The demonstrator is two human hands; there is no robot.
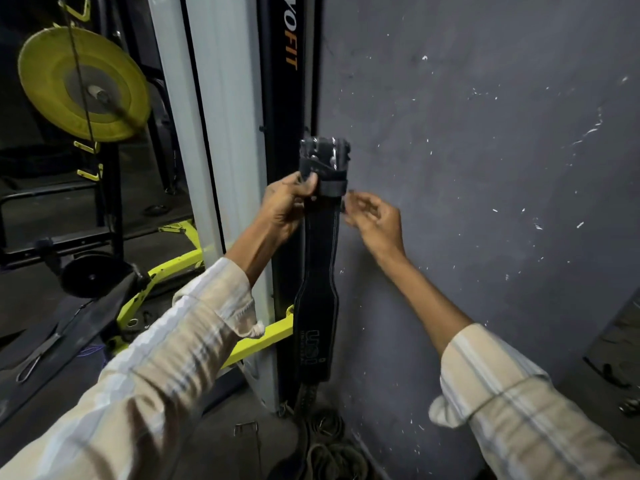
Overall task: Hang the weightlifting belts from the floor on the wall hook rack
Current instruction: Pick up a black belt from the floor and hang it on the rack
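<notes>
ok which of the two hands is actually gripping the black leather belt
The left hand: its fingers wrap the black leather weightlifting belt just below the buckle. The right hand is beside the strap, fingers loosely curled, not clasping it.

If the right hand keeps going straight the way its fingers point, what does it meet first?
Probably the black belt: the right hand points left at its upper strap, just below the buckle, opposite the left hand. Depth is unclear.

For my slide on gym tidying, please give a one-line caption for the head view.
Left hand grips a black weightlifting belt hanging against the grey wall; right hand open beside it.
</notes>
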